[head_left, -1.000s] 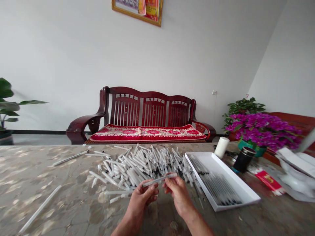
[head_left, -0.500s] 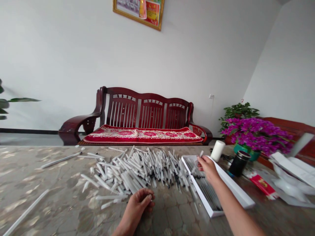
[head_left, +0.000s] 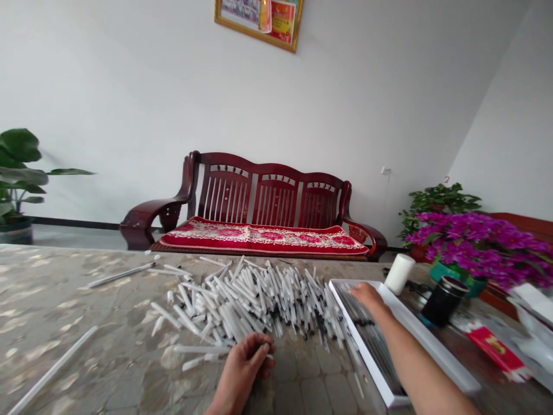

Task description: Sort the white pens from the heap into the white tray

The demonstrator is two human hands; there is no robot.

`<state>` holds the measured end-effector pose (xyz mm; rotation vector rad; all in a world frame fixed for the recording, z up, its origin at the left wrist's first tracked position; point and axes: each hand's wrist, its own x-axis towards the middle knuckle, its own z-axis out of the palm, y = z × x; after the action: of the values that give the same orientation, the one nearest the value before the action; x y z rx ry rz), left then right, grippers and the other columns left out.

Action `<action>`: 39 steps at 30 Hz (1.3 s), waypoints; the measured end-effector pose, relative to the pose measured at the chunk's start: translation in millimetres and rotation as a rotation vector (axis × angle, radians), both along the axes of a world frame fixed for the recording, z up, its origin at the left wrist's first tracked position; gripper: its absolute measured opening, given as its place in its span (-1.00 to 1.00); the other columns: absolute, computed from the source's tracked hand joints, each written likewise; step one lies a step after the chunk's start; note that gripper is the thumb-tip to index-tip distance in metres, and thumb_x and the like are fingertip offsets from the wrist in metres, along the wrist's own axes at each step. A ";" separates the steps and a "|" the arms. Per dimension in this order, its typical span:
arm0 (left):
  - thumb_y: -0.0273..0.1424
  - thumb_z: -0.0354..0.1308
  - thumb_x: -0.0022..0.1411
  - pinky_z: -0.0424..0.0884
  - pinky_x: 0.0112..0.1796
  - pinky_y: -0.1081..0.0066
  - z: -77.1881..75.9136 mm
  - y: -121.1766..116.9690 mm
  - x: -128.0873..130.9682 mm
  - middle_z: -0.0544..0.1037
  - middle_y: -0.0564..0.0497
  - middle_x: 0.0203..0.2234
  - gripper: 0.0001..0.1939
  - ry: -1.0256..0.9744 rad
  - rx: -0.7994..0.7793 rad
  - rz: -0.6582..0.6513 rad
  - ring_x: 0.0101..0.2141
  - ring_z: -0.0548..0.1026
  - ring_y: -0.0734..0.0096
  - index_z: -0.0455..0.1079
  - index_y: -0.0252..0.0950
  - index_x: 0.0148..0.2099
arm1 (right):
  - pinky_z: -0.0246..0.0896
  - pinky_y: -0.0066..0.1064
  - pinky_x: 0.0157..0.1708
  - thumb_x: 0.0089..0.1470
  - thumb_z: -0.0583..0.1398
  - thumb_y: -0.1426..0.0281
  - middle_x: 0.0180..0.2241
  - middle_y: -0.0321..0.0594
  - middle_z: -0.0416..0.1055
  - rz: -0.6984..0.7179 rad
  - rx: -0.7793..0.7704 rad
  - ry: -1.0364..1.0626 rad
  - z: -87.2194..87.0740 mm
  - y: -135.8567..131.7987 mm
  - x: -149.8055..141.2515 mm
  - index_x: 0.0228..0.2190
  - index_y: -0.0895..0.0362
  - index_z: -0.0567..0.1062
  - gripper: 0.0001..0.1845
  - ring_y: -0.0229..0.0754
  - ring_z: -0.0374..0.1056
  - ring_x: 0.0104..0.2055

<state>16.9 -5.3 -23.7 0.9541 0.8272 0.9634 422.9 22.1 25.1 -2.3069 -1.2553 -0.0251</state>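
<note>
My left hand (head_left: 248, 363) rests on the table at the near edge of a pile of whitish plastic tubes (head_left: 242, 300), several with dark ends. Its thumb and fingers are curled together; whatever is in them, if anything, is too small to make out. My right hand (head_left: 367, 295) reaches over the far end of a shallow white box (head_left: 362, 343). Its fingers are bent down and together, and their tips are partly hidden. Inside the box lie rows of thin, greyish see-through sticks (head_left: 380, 357) with dark parts. My right forearm covers part of the box.
A white cylinder (head_left: 400, 274) and a black jar (head_left: 444, 301) stand beyond the box. To the right are purple flowers (head_left: 479, 242) and a red packet (head_left: 495, 350). Long tubes (head_left: 54, 369) lie at the left. A wooden bench (head_left: 276, 199) stands behind the table.
My right hand has lowered toward the box's far end; the tube that stuck up from its fingers no longer shows. My left hand stays curled by the pile. The view has shifted left.
</note>
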 end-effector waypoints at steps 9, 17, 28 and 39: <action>-0.03 0.42 -0.24 0.35 -0.54 0.43 9.3 16.7 -15.4 0.61 -0.03 -0.49 -0.53 0.042 0.087 0.302 -0.53 0.50 0.32 0.53 -0.28 -0.37 | 0.22 -0.42 -0.25 0.17 0.13 0.41 -0.19 -0.12 0.63 0.090 -0.148 -0.084 20.2 1.3 -66.7 -0.26 0.07 0.64 -0.74 -0.08 0.52 -0.12; -0.07 0.41 -0.20 0.29 -0.57 0.44 16.2 15.0 -24.5 0.60 -0.01 -0.50 -0.58 0.013 0.110 0.372 -0.57 0.47 0.36 0.52 -0.27 -0.37 | 0.27 -0.39 -0.20 0.13 0.18 0.36 -0.19 -0.11 0.63 0.314 -0.162 -0.153 9.6 0.1 -192.8 -0.16 0.07 0.58 -0.75 -0.06 0.53 -0.09; -0.11 0.33 -0.10 0.25 -0.60 0.46 8.9 11.3 -12.2 0.61 -0.02 -0.51 -0.65 0.052 0.138 0.310 -0.61 0.45 0.39 0.50 -0.29 -0.36 | 0.30 -0.36 -0.20 0.09 0.17 0.49 -0.17 0.03 0.61 0.274 -0.313 -0.267 -1.4 -16.4 -231.5 -0.06 0.16 0.49 -0.65 0.00 0.55 -0.10; -0.19 0.24 -0.05 0.27 -0.59 0.47 -5.7 3.3 3.2 0.55 0.06 -0.53 -0.72 0.070 0.170 0.139 -0.59 0.47 0.39 0.47 -0.28 -0.33 | 0.21 -0.47 -0.58 0.05 0.13 0.32 -0.37 -0.20 0.57 0.323 0.024 0.636 -49.2 -55.9 -225.2 -0.09 0.16 0.53 -0.61 -0.15 0.48 -0.45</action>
<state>20.0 -2.0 -29.5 1.0923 0.8898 1.1400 197.7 -33.7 -24.2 -1.8339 -1.2379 0.7371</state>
